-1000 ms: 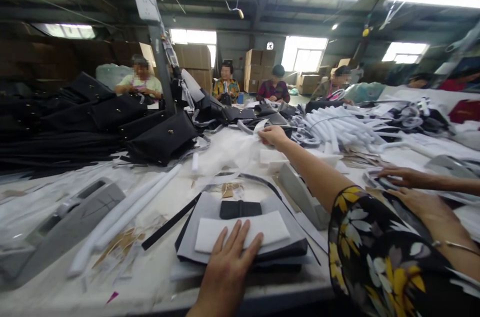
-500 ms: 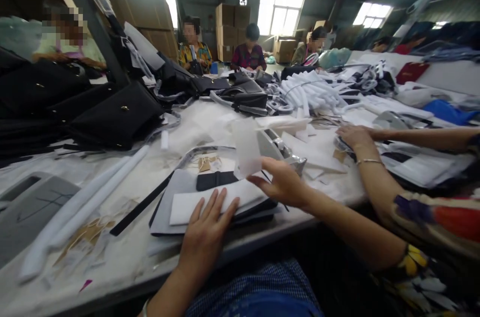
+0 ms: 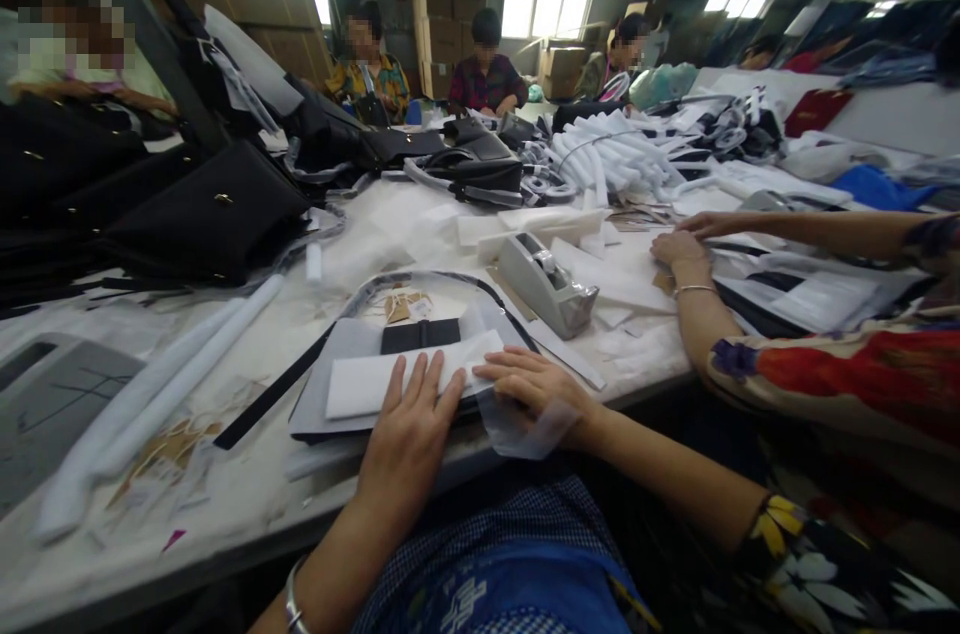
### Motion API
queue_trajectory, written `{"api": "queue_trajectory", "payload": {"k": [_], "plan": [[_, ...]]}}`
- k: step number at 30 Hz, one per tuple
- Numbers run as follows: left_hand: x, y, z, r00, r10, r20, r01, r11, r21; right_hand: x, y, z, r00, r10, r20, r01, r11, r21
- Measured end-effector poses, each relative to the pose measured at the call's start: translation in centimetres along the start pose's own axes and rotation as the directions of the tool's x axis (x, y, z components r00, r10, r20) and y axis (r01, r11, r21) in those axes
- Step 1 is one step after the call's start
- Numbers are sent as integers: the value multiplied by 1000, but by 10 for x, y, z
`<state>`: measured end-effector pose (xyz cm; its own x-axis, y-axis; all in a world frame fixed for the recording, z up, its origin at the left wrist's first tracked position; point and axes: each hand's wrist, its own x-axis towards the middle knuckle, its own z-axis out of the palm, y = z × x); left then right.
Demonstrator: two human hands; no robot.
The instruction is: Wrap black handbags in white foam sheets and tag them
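My left hand (image 3: 409, 424) lies flat, fingers spread, on a white foam sheet (image 3: 360, 384) that tops a grey flat bag piece (image 3: 322, 399) near the table's front edge. A small black folded piece (image 3: 420, 334) sits just behind the foam. My right hand (image 3: 529, 384) rests beside it at the bag's right end, fingers laid over a thin translucent plastic sheet (image 3: 521, 429) that hangs off the table edge. A black strap (image 3: 270, 399) runs out from under the bag to the left.
A grey tape dispenser (image 3: 547, 289) stands right behind my right hand. A co-worker's arms (image 3: 694, 274) work at the right. Black handbags (image 3: 202, 219) pile up at the left, white foam rolls (image 3: 615, 164) at the back. More people sit beyond the table.
My right hand came back from the far middle of the table carrying the translucent sheet and has set down at the bag's right end. My left hand stayed flat on the foam.
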<state>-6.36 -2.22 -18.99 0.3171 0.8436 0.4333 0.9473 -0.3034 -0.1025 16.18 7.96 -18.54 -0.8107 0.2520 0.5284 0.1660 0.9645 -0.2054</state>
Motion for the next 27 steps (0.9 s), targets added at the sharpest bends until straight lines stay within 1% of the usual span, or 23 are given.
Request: {"api": "queue_trajectory", "payload": {"k": [2, 4, 9, 11, 13, 14, 16, 17, 18, 19, 20, 21, 22, 23, 24, 25, 27], "plan": [[3, 0, -2, 998, 61, 18, -61, 998, -3, -1, -1, 1, 1000, 12, -10, -12, 1000, 24], [6, 2, -5, 996, 86, 24, -85, 996, -34, -1, -5, 2, 999, 36, -17, -35, 998, 49], [10, 14, -12, 997, 21, 79, -17, 998, -59, -5, -10, 9, 994, 99, -36, -95, 991, 96], [10, 20, -10, 995, 22, 97, -16, 998, -63, -6, -10, 4, 992, 129, -11, -125, 978, 168], [8, 25, -5, 997, 20, 75, -14, 997, -78, -3, -8, -11, 985, 160, 61, -171, 940, 295], [7, 27, -3, 998, 15, 54, -10, 996, -84, 0, -6, -21, 979, 163, 125, -199, 906, 373], [4, 29, 1, 1000, 0, 11, 1, 997, -84, 9, 0, -42, 944, 148, 293, -285, 816, 504], [4, 30, 2, 1000, -6, -3, 6, 997, -81, 14, 4, -51, 921, 162, 353, -339, 780, 527], [4, 31, 3, 1000, -9, -7, 8, 997, -78, 20, 9, -57, 904, 207, 373, -387, 764, 516], [4, 31, 2, 1000, -12, -4, 11, 997, -76, 27, 14, -61, 895, 281, 346, -426, 768, 478], [4, 31, 1, 1000, -12, 3, 12, 997, -74, 33, 18, -62, 887, 373, 274, -459, 783, 419], [5, 31, 1, 1000, -13, 11, 14, 997, -72, 38, 23, -61, 872, 458, 171, -488, 802, 345], [5, 31, 0, 1000, -10, 18, 11, 997, -71, 41, 27, -59, 849, 524, 73, -523, 812, 258], [5, 30, -1, 1000, -8, 23, 9, 998, -69, 43, 31, -55, 820, 573, 9, -566, 808, 162], [5, 30, -1, 1000, -8, 24, 10, 998, -68, 43, 34, -52, 783, 622, -16, -620, 782, 59], [5, 30, -1, 1000, -8, 21, 9, 997, -70, 41, 36, -49, 736, 676, -10, -676, 735, -46], [4, 29, 0, 1000, -10, 11, 11, 997, -80, 33, 39, -46, 626, 777, 68, -751, 624, -214]]}}
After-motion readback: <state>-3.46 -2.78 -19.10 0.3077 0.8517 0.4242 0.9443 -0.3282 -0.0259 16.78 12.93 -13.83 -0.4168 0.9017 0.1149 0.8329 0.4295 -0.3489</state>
